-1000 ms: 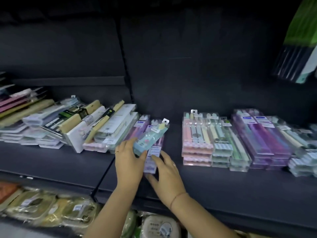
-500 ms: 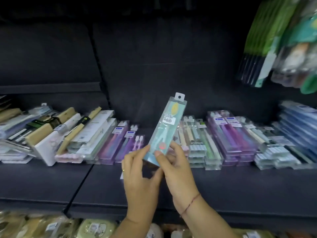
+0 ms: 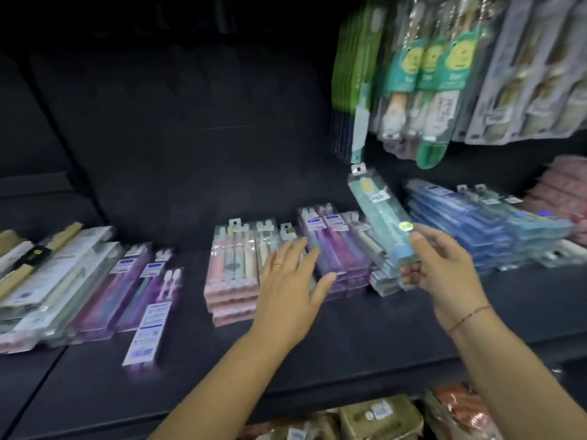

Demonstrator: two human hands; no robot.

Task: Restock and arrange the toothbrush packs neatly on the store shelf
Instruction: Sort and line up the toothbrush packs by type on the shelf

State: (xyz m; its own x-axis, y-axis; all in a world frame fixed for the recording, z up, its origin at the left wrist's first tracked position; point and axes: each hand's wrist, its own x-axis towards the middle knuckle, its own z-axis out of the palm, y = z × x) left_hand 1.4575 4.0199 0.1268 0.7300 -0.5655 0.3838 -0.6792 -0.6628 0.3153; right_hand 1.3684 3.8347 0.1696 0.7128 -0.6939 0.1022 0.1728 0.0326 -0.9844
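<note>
My right hand (image 3: 444, 274) grips the lower end of a long teal toothbrush pack (image 3: 378, 214), which tilts up and to the left above the shelf, in front of a blue stack (image 3: 476, 227). My left hand (image 3: 292, 287) hovers with fingers spread over the pastel pink stack (image 3: 232, 274) and the purple stack (image 3: 336, 249), holding nothing. A single purple pack (image 3: 149, 322) lies alone nearer the shelf's front, left of centre. More purple packs (image 3: 111, 293) lie beside it.
The dark shelf (image 3: 365, 344) carries white and wooden-brush packs (image 3: 47, 268) at the far left and pink packs (image 3: 565, 192) at the far right. Green and teal packs (image 3: 425, 74) hang on pegs above right. Wrapped goods (image 3: 381, 417) fill the shelf below.
My right hand has carried the teal pack to the right, alone. My left hand has let go of it and spread over the stacks. The view has shifted right.
</note>
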